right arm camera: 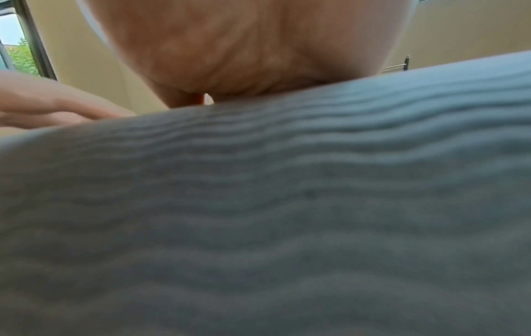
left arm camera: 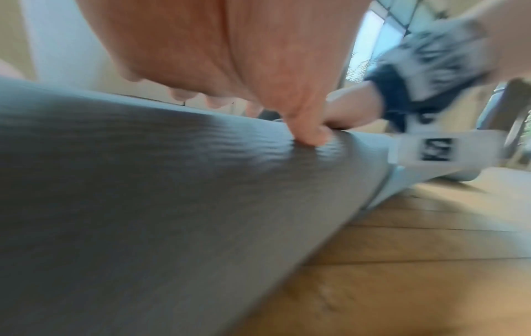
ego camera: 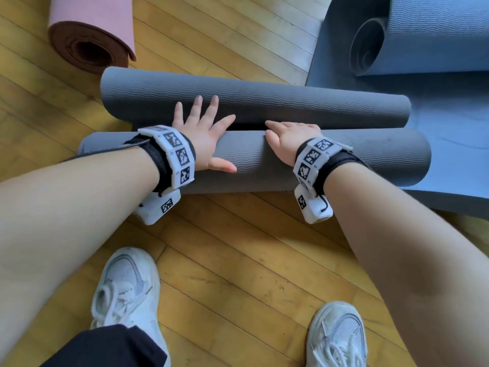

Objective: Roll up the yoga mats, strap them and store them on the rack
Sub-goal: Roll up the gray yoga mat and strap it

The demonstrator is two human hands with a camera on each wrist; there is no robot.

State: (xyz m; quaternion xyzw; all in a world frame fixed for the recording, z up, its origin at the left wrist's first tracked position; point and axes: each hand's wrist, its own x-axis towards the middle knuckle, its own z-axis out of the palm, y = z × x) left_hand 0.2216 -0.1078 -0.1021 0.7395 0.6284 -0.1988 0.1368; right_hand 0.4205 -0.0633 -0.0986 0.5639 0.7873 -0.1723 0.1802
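Two grey ribbed mat rolls lie side by side on the floor, the near roll and the far roll. My left hand lies flat with fingers spread, its palm on the near roll and its fingertips reaching onto the far roll. In the left wrist view the left thumb presses into the near roll. My right hand sits on top of the near roll, its fingers bent over the crest into the gap between the rolls. Those fingertips are hidden.
A pink rolled mat lies at the far left. A blue-grey mat, partly rolled, lies at the far right, and its flat part runs under the grey rolls' right ends. My white shoes stand on the wooden floor.
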